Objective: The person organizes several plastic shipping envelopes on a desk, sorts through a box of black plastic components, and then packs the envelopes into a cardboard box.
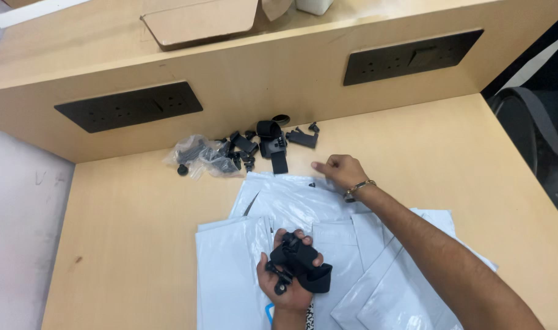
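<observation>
Left hand point(289, 278): palm up, clenched around a black strap-and-clip assembly point(300, 264) over the white mailer bags point(291, 211).
Right hand point(341, 170): fingers curled loosely, holding nothing – index tip extended toward a small black piece point(311, 184) on the uppermost bag.
Technique: a light pinch would probably suit so small a piece on slippery film.
Loose parts point(269, 143): black clips and straps heaped near the partition, beside a clear crumpled bag point(196, 156).
Packages: flat, glossy white, overlapping – one with a blue mark at its lower edge.
Cardboard box point(199, 23): brown, on the upper shelf.
</observation>
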